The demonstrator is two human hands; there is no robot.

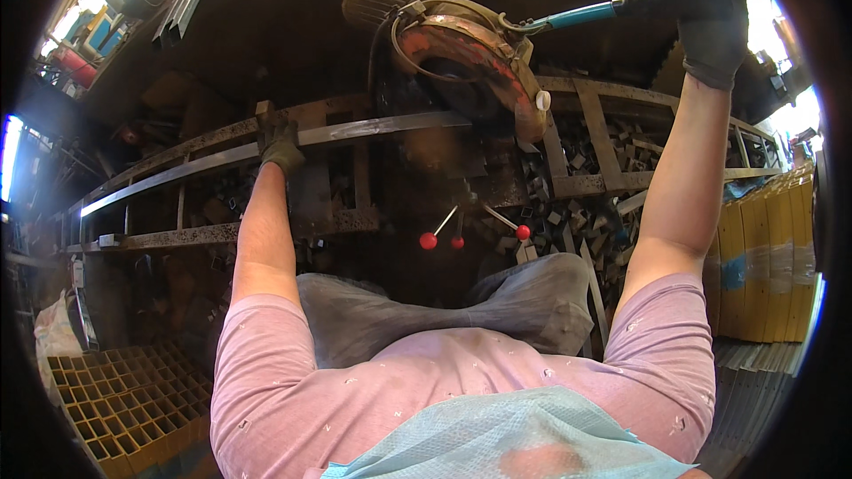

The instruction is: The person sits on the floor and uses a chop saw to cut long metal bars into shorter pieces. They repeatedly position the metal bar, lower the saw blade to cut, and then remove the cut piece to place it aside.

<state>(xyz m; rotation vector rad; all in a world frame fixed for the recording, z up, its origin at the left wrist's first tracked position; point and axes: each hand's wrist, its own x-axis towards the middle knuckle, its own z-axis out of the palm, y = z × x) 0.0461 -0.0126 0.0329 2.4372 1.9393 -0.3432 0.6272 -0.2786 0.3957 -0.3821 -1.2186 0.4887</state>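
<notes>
So here it's a chop saw [461, 62] setup: rusty orange blade guard, motor housing behind it, sitting on a welded steel frame [603, 182]. A long flat steel bar [213, 162] runs out to the left of the saw and passes under the blade guard.

Left hand [282, 149], gloved, is clamped down on the bar, well left of the saw. Right hand [710, 13], also gloved, is wrapped shut around the saw's lever handle [581, 13], the one with the teal grip, up and to the right of the guard. The two hands are far apart.

My read on handling: that bar looks stiff and fairly heavy for its thickness, probably with sharp edges and mill scale, so gloves make sense. Being so long, it'll want to tip or chatter, so pinning it flat against the frame, clear of the blade, seems the right spot. The handle looks like it gives decent leverage.

Below the saw there are three red-knobbed levers [429, 240], and a heap of cut-off scraps [568, 213] lies under the frame, right of those.
</notes>
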